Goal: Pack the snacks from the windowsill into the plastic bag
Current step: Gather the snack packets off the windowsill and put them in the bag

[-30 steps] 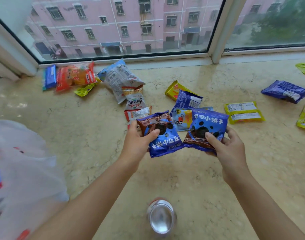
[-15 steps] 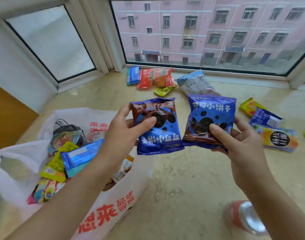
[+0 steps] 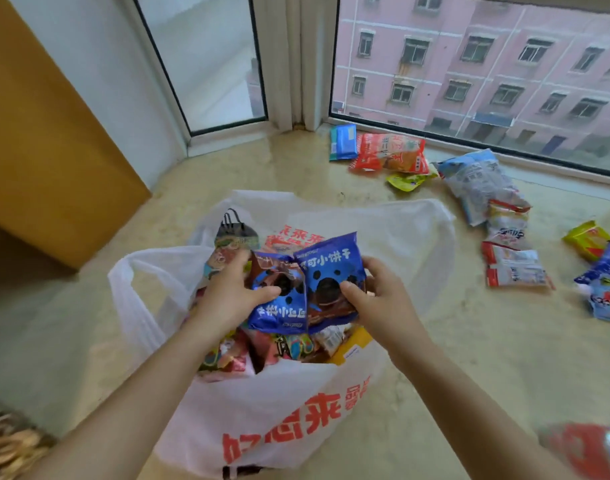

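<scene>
A white plastic bag (image 3: pixel 262 403) with red lettering lies open on the marble windowsill (image 3: pixel 469 341), with several snack packets inside. Right over its mouth, my left hand (image 3: pixel 230 296) grips one blue cookie packet (image 3: pixel 279 306), thumb on its front. My right hand (image 3: pixel 383 299) pinches a second blue cookie packet (image 3: pixel 331 271) that overlaps the first. Loose snacks lie on the sill to the right: a red-orange packet (image 3: pixel 390 152), a small blue packet (image 3: pixel 343 142), a pale blue-grey bag (image 3: pixel 476 178) and a red-and-white packet (image 3: pixel 514 268).
A red drink can (image 3: pixel 591 452) stands at the bottom right, close to my right forearm. More packets, yellow (image 3: pixel 589 239) and blue (image 3: pixel 605 268), lie at the right edge. Window glass bounds the sill at the back. An orange panel (image 3: pixel 54 133) rises at the left.
Both hands have carried the two blue cookie packets left from the sill to just above the open bag. The packets have come together and now overlap.
</scene>
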Demonstrator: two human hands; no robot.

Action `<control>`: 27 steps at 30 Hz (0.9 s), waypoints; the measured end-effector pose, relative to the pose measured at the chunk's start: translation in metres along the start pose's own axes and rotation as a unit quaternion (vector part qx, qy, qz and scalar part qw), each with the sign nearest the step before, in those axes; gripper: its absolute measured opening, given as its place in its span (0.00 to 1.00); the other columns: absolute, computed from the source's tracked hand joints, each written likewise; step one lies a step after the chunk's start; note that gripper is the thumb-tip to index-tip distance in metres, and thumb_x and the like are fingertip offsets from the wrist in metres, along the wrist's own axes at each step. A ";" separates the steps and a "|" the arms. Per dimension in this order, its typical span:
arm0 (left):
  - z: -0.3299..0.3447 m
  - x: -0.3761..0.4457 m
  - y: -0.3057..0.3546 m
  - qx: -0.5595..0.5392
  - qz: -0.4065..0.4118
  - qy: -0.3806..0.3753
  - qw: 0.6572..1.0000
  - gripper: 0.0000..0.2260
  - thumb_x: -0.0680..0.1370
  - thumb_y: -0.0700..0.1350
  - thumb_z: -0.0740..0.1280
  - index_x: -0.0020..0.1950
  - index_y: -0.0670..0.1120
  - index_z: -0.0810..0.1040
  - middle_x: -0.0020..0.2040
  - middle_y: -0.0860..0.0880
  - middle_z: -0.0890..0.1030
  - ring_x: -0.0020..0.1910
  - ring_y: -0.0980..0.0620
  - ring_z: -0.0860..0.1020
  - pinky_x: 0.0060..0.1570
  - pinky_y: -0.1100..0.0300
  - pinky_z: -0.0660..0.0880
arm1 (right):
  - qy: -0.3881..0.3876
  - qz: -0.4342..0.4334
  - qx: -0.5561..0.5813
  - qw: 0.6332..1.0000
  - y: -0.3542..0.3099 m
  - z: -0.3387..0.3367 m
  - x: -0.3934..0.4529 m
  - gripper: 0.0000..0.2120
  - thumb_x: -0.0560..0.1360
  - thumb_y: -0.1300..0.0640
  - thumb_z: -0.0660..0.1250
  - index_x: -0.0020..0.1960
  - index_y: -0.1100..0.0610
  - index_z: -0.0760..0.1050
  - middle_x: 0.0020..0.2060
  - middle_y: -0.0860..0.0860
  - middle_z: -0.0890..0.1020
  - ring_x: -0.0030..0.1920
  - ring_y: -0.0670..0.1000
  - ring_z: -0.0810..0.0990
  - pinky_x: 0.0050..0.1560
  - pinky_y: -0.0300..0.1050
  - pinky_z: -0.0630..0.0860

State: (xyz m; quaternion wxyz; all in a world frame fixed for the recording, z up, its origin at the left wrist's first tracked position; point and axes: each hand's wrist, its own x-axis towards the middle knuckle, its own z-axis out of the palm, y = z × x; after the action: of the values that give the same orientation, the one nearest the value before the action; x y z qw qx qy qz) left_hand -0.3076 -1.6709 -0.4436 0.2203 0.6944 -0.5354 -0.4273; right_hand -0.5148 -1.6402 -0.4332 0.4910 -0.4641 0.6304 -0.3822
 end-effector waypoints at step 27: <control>0.052 -0.039 0.055 0.337 0.398 0.155 0.839 0.19 0.79 0.55 0.58 0.68 0.49 0.72 0.62 0.50 0.77 0.60 0.48 0.75 0.55 0.50 0.71 | 0.072 -0.229 -0.473 0.848 0.017 -0.034 -0.055 0.23 0.78 0.45 0.54 0.69 0.53 0.70 0.70 0.53 0.70 0.71 0.54 0.67 0.64 0.49 0.71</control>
State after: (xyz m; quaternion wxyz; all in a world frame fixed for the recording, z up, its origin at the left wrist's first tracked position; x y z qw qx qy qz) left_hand -0.3835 -1.6446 -0.4152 0.2039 0.5099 -0.8355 0.0180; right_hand -0.5469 -1.5815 -0.4273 0.0636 -0.7425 0.6444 -0.1714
